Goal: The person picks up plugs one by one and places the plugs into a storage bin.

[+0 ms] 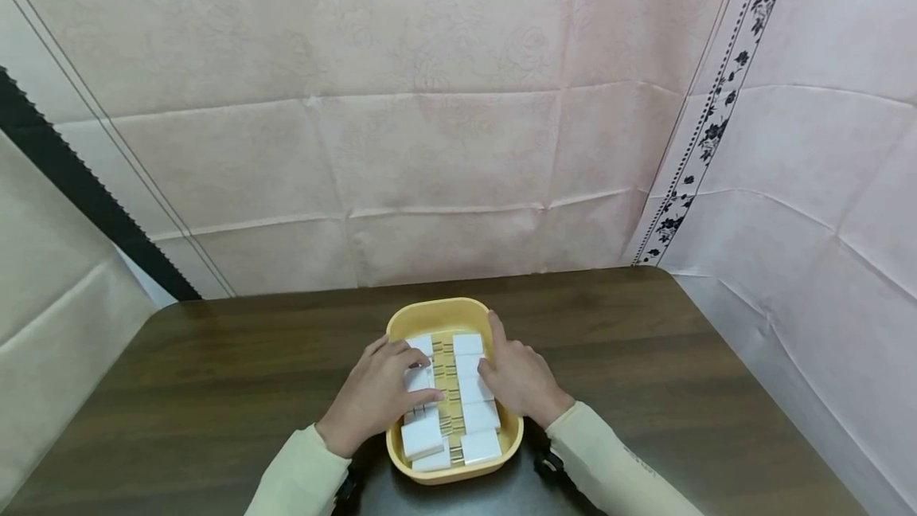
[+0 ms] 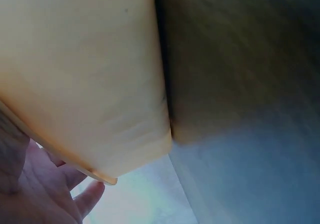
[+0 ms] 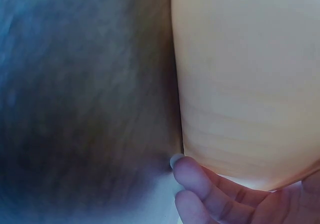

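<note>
A yellow plastic basket (image 1: 442, 310) stands on the dark wooden table. Inside it lie two columns of white plug adapters (image 1: 478, 416), their metal prongs facing the middle. My right hand (image 1: 521, 377) grips the basket's right side, thumb over the inside and fingers along the outer wall, where the right wrist view shows the fingertips (image 3: 192, 176) against it. Over the left rim reaches my left hand (image 1: 383, 392), thumb and forefinger spread above the left column of adapters. Its other fingers show near the rim in the left wrist view; whether they touch the adapters is hidden.
The brown wood-grain table (image 1: 272, 388) extends on both sides of the basket. Behind it hangs a creased pale cloth (image 1: 444, 150), and another cloth with a black floral border (image 1: 712, 130) hangs to the right.
</note>
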{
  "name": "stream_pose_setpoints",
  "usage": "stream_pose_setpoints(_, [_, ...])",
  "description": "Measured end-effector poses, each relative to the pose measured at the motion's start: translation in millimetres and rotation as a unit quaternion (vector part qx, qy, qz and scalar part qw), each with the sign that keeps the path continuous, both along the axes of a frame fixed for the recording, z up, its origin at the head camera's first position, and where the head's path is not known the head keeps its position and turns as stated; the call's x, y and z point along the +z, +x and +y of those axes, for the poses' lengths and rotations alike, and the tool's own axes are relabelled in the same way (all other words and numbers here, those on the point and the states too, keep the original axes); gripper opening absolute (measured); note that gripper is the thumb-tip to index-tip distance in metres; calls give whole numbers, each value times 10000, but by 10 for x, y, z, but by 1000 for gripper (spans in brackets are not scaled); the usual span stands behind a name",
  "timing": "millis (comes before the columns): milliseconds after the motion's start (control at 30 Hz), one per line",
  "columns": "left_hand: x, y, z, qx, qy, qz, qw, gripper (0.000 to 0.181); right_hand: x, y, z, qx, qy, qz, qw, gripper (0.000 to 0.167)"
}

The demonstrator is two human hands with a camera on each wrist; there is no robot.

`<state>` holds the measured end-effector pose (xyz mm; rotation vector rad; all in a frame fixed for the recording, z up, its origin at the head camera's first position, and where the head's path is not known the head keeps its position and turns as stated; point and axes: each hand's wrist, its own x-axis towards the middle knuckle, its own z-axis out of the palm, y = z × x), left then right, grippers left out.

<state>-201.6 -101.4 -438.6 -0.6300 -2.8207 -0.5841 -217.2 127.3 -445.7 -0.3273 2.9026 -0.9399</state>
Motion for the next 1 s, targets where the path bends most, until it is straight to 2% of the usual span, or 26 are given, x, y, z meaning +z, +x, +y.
stream_pose_setpoints(200, [-22, 9, -21, 28, 117, 176, 9998, 45, 12, -9, -18, 68, 35, 28, 10000, 78])
stream_pose_setpoints(567, [-39, -16, 32, -60, 183, 129, 9997, 37, 22, 30, 23, 74, 161, 165, 9997, 79])
stream_pose_setpoints(800, [-39, -23, 20, -141, -97, 478, 9987, 36, 40, 17, 37, 262, 111, 262, 9993, 78])
stream_pose_setpoints(1000, [-51, -10, -2, -320, -308, 683, 9967, 33, 47, 46, 98, 439, 217, 114, 9987, 77])
